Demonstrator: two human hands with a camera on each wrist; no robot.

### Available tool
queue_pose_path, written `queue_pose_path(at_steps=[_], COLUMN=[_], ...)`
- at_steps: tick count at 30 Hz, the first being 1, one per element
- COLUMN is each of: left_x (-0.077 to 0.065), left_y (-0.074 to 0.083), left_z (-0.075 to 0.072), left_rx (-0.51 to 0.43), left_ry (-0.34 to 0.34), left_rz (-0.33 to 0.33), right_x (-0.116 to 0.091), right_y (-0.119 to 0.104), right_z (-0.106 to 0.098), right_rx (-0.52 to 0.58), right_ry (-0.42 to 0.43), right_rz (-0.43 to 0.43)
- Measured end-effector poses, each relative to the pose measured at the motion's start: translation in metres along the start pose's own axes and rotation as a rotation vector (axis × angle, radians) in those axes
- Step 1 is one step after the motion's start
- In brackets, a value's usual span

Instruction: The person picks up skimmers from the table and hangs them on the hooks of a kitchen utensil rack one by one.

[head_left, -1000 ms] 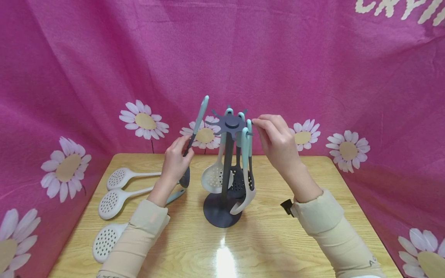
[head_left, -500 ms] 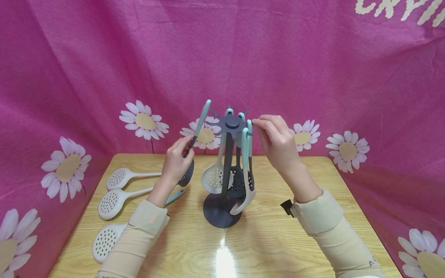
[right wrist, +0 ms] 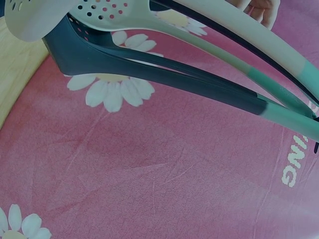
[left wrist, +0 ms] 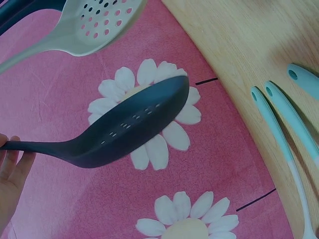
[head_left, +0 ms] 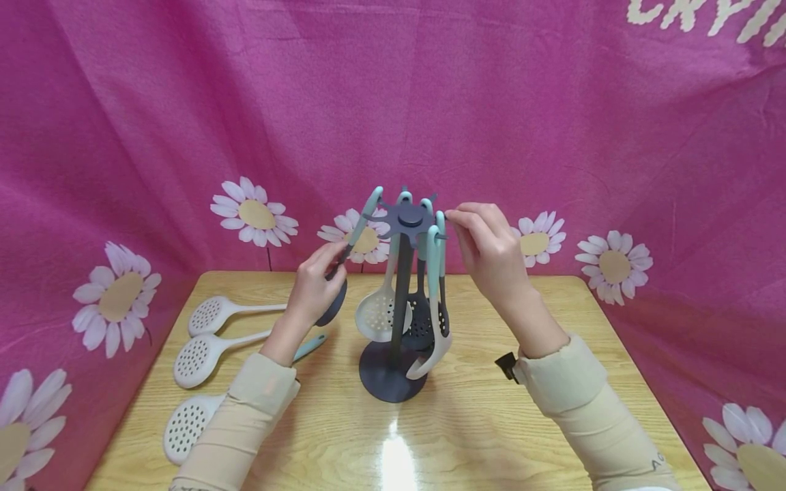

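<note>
My left hand (head_left: 315, 286) grips the dark shaft of a black skimmer (left wrist: 134, 122) with a mint handle. In the head view the handle's tip leans to the right, at the left hook of a dark utensil rack (head_left: 410, 217). Whether its hole is over the hook is too small to tell. My right hand (head_left: 491, 245) pinches the tip of a hook on the rack's right side. From the rack hang a white skimmer (head_left: 373, 315), a white ladle (head_left: 437, 351) and dark perforated utensils (head_left: 420, 320), all with mint handle ends.
Several white skimmers (head_left: 192, 359) lie on the wooden table (head_left: 491, 436) left of the rack, partly under the left forearm. A mint handle (head_left: 310, 346) sticks out beside that wrist. A pink cloth with daisies (head_left: 393, 88) surrounds the table.
My left hand has shifted slightly right, bringing the black skimmer's handle tip right and down to the rack's left hook. The right hand and the hanging utensils have stayed still.
</note>
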State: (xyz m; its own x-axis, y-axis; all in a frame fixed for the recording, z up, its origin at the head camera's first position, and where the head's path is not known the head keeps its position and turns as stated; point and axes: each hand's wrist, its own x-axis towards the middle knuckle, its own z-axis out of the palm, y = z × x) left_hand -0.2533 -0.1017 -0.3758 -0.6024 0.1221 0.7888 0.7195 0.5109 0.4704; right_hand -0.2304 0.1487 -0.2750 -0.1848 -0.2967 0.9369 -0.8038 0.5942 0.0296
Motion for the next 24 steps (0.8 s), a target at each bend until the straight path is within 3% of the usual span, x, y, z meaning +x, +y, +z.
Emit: queue_pose_path(at_steps=[19, 24], left_x=[-0.006, -0.009], left_y=[0.002, 0.004], left_z=[0.008, 0.013], left_rx=[-0.051, -0.066], left_ry=[-0.041, -0.031], left_rz=[0.015, 0.046], right_x=[0.001, 0.0], right_y=[0.0, 0.0], right_z=[0.001, 0.001], right_rx=[0.006, 0.003], right_ry=[0.011, 0.014], right_rz=[-0.001, -0.002])
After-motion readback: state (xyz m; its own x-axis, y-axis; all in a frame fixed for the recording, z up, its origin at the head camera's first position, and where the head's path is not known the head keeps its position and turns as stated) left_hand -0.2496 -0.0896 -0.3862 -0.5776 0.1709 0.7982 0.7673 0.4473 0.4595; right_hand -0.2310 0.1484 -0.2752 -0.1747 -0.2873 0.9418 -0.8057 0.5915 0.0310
